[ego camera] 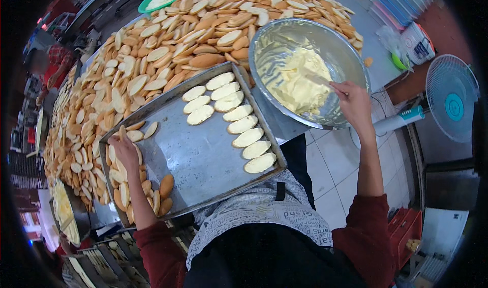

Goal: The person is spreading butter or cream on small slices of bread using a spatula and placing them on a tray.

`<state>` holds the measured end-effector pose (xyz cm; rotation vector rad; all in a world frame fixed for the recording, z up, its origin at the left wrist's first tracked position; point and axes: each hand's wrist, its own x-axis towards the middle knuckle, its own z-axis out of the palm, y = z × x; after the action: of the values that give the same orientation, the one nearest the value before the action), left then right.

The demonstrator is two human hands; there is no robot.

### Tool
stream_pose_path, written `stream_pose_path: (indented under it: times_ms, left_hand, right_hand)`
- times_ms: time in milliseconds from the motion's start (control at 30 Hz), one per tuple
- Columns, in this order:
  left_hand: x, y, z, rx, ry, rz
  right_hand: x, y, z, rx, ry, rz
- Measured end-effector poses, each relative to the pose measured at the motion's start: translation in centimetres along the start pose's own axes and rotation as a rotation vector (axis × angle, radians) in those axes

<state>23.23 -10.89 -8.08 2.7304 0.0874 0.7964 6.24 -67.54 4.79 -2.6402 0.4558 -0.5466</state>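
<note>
My right hand (352, 101) grips the handle of a spreading tool (319, 78), probably a spatula, whose far end is in pale yellow cream (293, 74). The cream lies in a large stainless steel bowl (358, 55), smeared up its wall. At the left side of a metal baking tray (202, 154), my left hand (126, 154) pinches a bread slice (122, 131) seen nearly edge-on. Plain oval bread slices (156, 200) are heaped under and around that hand. Along the tray's right side lie rows of cream-coated slices (243, 124), spread side up.
A huge heap of bread slices (206, 40) covers the table behind the tray. Beyond it sits a green basin of cream (143, 7). At right stand a fan (453, 105) and a red crate (406, 234). Another person (57, 67) is at far left.
</note>
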Motion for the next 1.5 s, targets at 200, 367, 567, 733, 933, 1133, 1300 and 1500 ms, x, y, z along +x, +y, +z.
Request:
stream_pose_path:
  times_ms: [200,367,567,733,933,1133,1300,1500]
  left_hand:
    - [-0.7,1.3,-0.4,-0.796,-0.216,-0.482]
    - [-1.9,4.4,-2.2,-1.146,-0.314,-0.75]
    - [-3.0,7.8,-3.2,-1.537,-0.399,-0.839]
    - [-3.5,11.5,-4.2,-1.686,-0.496,-0.733]
    - [-5.3,15.5,-5.3,-1.835,-0.624,-0.597]
    - [-6.5,20.2,-5.4,-2.083,-0.864,-0.599]
    - [-7.0,21.2,-6.5,-2.142,-0.902,-0.611]
    - [-7.1,21.1,-6.6,-2.194,-0.88,-0.65]
  right_hand:
    - [1.8,-0.3,1.8,-0.244,-0.424,-0.033]
    - [2.1,0.0,1.8,-0.12,-0.604,-0.141]
    - [3.1,1.0,0.5,0.316,-0.731,0.156]
    - [2.8,3.1,-0.1,0.722,-0.756,0.374]
    - [-0.2,-1.8,-0.1,0.784,-0.556,0.254]
    - [-5.7,-7.6,5.1,1.036,-0.285,-0.036]
    - [-7.8,-11.1,8.7,0.876,-0.074,-0.351]
    - [-8.6,-12.3,9.7,0.599,0.044,-0.57]
